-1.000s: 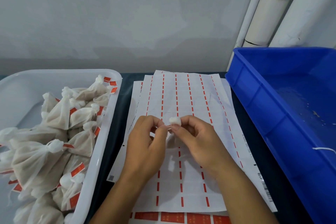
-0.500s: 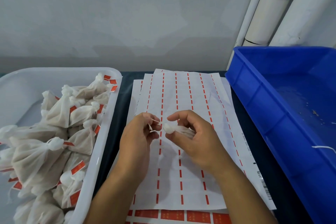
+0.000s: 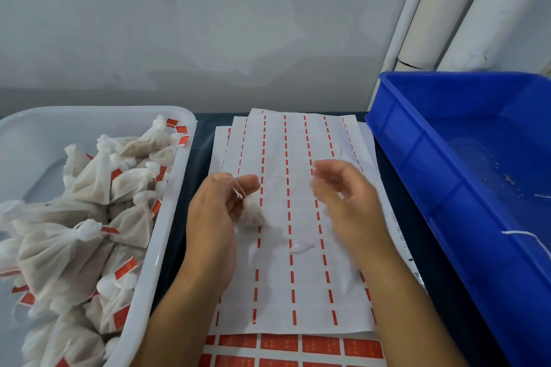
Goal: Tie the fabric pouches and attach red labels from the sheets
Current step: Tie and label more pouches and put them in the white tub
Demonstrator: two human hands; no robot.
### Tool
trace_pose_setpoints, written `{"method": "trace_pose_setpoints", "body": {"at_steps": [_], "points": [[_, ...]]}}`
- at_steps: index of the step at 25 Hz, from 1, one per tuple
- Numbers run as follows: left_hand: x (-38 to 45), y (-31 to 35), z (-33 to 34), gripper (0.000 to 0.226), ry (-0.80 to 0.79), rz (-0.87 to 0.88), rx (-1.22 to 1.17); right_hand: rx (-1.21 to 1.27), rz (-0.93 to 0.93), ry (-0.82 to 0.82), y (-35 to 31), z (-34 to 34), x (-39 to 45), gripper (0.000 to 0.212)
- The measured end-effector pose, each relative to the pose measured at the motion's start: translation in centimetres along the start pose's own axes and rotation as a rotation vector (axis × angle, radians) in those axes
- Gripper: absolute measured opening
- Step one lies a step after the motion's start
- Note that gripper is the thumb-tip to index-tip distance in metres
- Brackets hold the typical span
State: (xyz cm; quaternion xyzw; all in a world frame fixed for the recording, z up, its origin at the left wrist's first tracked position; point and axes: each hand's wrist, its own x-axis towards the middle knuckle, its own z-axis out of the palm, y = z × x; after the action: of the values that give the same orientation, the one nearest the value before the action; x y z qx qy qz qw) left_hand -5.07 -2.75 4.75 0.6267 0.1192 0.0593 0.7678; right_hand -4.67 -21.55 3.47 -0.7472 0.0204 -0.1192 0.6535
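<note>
My left hand (image 3: 219,208) pinches the white string of a small fabric pouch (image 3: 252,214). The pouch hangs just under my fingers, above the used label sheets (image 3: 298,152), which are white with red dashed strips. My right hand (image 3: 346,194) is blurred, a little to the right of the pouch and apart from it. Its fingers are loosely curled with nothing in them. A short white scrap (image 3: 301,247) lies on the sheet between my hands. A sheet of full red labels (image 3: 301,344) shows at the near edge.
A white tray (image 3: 179,188) on the left holds several tied pouches with red labels (image 3: 89,235). A blue bin (image 3: 417,176) on the right holds a loose white string (image 3: 524,235) and some crumbs. White pipes stand against the grey wall behind.
My right hand has let go of the pouch and moved right. The pouch now hangs from my left hand, which has shifted slightly left.
</note>
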Motion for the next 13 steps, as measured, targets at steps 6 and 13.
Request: {"method": "trace_pose_setpoints", "body": {"at_steps": [6, 13], "points": [[0.0, 0.1, -0.1, 0.03, 0.227, 0.222, 0.101, -0.523, 0.136, 0.317, 1.3, -4.8, 1.6, 0.02], [-0.2, -0.6, -0.1, 0.012, 0.154, 0.376, 0.188, -0.571, 0.131, 0.333, 1.8, -5.7, 1.8, 0.028]]}}
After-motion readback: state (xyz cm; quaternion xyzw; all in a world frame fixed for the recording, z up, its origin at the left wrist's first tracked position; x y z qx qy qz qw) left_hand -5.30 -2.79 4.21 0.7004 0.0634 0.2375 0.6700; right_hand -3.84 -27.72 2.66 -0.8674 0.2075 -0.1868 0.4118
